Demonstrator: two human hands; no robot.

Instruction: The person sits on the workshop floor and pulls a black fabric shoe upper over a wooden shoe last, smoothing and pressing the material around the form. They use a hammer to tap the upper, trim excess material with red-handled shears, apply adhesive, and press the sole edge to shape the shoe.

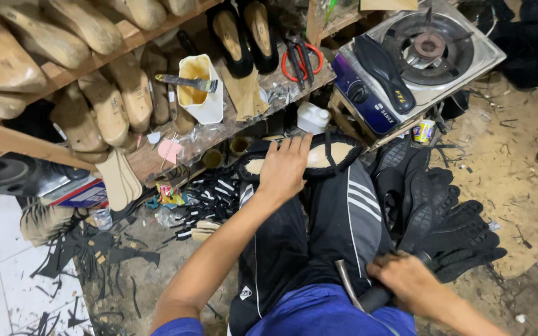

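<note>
A black shoe upper with a pale insole (pixel 337 154) lies sole-up across my knee. My left hand (pixel 283 167) presses flat on its middle, fingers spread toward the shelf. Down by my lap, my right hand (pixel 406 281) is closed around the dark handle of a hammer (pixel 355 294), whose metal head points up and left. My legs are in black trousers with white stripes (pixel 350 218).
A shelf holds wooden shoe lasts (pixel 104 109), a white glue pot with a brush (pixel 200 87), red-handled pliers (pixel 300 59) and black shoes (pixel 244 34). A single-burner gas stove (pixel 418 56) stands at the upper right. Black soles (pixel 449 230) pile up on the right; scraps litter the floor.
</note>
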